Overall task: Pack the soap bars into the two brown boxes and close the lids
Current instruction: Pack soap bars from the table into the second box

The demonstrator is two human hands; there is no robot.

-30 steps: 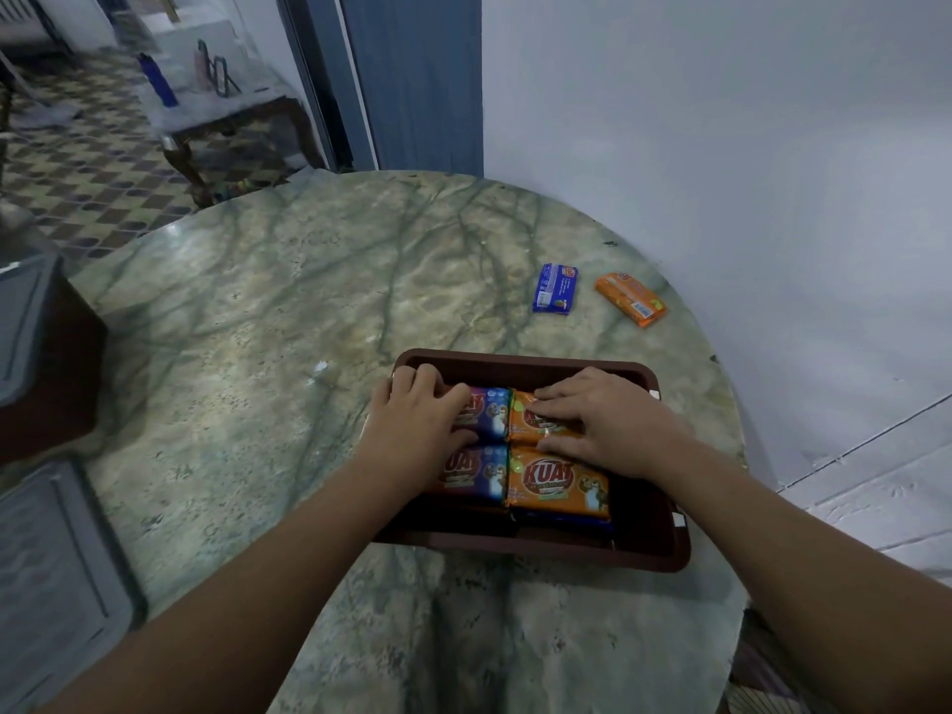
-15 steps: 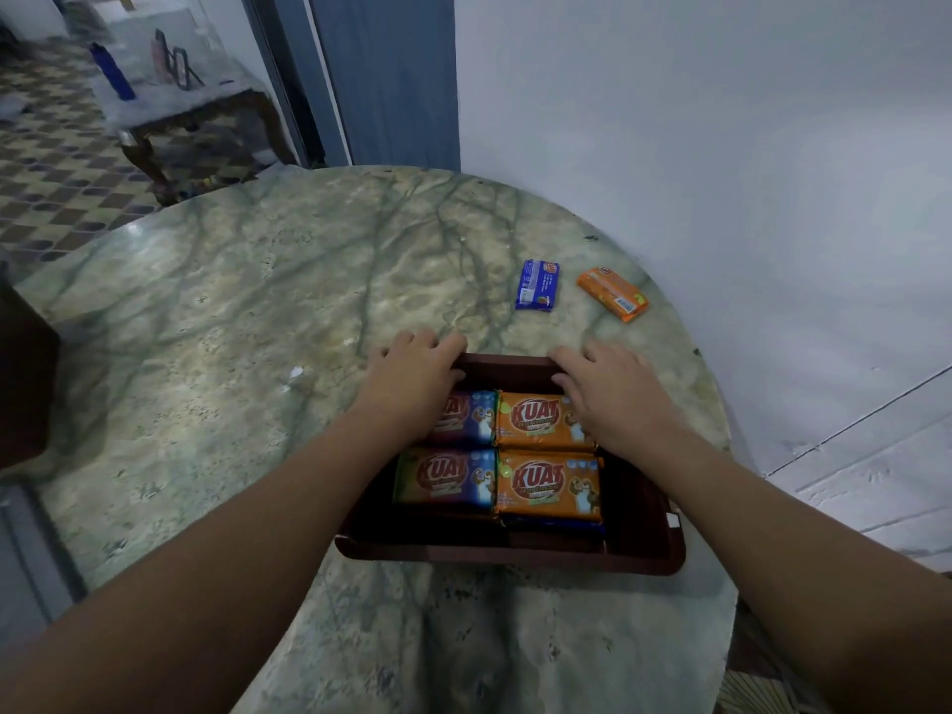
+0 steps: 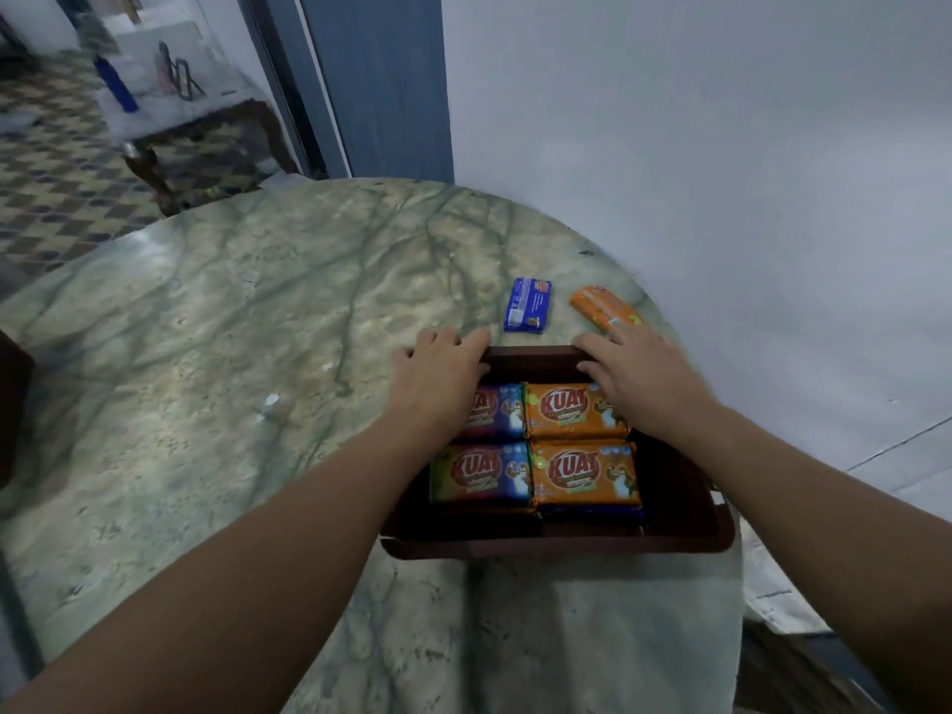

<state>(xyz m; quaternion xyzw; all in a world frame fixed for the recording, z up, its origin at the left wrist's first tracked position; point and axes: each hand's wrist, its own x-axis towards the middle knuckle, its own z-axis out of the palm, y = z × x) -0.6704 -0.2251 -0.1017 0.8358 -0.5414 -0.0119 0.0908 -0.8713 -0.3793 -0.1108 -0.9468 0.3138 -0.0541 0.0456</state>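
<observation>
A single head-worn wide-angle camera is looking forward and down, close over the round green-veined marble bench [image 3: 216, 353], facing a white wall [image 3: 721, 146].

an open brown box [image 3: 675, 533] on the marble table holds four wrapped soap bars [image 3: 584, 474] in two rows, while a blue bar [image 3: 527, 305] and an orange bar [image 3: 602, 307] lie beyond it.

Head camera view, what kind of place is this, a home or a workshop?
Most likely a home. The marble table stands against a plain white wall, beside a blue door frame that opens onto a room with a patterned tile floor.
</observation>
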